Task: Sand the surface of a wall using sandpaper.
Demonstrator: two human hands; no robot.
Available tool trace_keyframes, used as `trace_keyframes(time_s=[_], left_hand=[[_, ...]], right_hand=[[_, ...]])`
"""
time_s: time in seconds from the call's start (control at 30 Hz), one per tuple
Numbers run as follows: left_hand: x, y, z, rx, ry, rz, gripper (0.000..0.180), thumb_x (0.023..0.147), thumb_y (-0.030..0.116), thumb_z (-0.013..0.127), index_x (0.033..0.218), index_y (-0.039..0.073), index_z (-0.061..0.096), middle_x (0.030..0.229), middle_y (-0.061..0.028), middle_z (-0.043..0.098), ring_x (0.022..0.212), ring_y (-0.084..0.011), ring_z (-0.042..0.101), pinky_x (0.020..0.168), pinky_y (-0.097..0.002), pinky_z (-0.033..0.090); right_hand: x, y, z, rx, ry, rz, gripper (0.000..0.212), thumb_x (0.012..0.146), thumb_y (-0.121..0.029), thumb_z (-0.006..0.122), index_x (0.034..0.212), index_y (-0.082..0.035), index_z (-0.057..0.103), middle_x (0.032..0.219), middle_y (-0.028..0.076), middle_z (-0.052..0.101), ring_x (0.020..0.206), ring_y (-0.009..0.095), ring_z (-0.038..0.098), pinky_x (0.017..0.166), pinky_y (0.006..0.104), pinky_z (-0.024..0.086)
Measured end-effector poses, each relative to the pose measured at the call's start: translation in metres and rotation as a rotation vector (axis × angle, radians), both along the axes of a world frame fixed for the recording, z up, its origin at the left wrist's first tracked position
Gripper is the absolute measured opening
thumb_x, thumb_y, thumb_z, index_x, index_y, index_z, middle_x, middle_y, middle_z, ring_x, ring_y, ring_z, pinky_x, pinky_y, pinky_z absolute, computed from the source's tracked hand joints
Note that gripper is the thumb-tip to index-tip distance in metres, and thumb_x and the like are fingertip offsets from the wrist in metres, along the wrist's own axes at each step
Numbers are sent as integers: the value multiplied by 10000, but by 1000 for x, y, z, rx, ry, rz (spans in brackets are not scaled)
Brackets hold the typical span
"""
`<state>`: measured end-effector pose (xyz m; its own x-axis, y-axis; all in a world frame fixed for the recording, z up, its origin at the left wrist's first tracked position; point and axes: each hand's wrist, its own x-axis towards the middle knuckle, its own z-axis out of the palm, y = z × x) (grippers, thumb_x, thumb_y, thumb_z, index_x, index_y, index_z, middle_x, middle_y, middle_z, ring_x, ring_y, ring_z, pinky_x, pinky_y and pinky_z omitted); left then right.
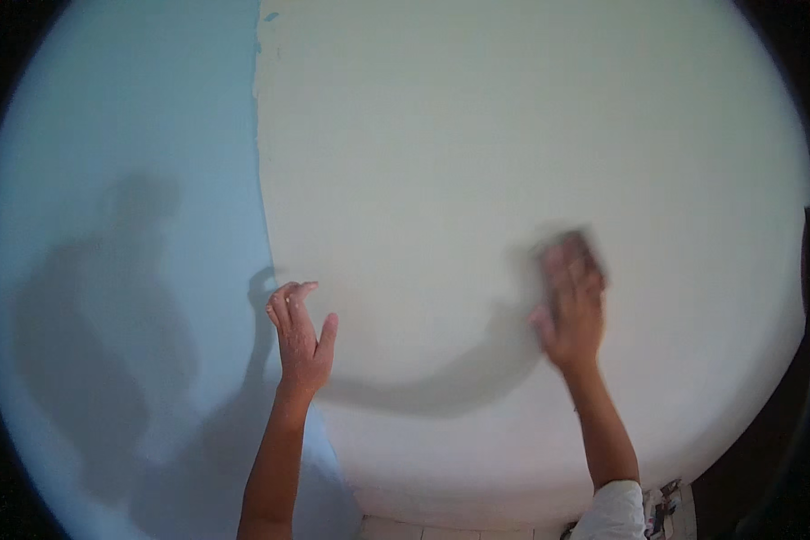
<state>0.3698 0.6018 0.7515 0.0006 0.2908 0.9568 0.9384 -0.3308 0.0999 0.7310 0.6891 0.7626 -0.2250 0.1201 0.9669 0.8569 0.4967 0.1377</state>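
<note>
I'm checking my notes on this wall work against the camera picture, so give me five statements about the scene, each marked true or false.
1. The right hand is on a dark block. True.
2. The left hand grips a roller. False: the left hand looks empty.
3. The blue section of wall lies left of the pale section. True.
4. A white sleeve shows on the left forearm. False: the white sleeve is on the right arm.
5. A shadow falls on the blue section. True.

You wear a white sleeve (614, 511) at the near right, leaving your right forearm (600, 432) bare, like your left hand (301, 337) and right hand (571, 310).
</note>
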Motion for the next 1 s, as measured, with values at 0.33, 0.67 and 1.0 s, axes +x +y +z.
trace_keyframes(time_s=[0.33,0.67,1.0], left_hand=[[286,-97,9,272,-425,-10,461,909,371,532,1232,58,430,1209,-147,391,1194,-325,320,1023,-514,185],[495,-266,50,439,-91,246,605,989,377,367,1497,68,259,1535,-144,271,1419,-321,216,1092,-448,146],[807,-471,-39,182,133,197,623,950,260,378,1491,-22,253,1559,-189,250,1431,-340,262,1047,-444,240]], right_hand=[[100,-164,35,-80,-87,226,808,844,-406,599,1523,-160,237,1588,99,199,1412,315,262,1142,492,224],[515,-324,-89,4,612,-115,643,964,-342,420,1511,-54,243,1586,163,173,1469,340,114,1182,478,59],[690,-558,-29,-196,-245,323,788,793,-437,658,1474,-170,365,1545,90,312,1418,297,274,1145,485,241]])
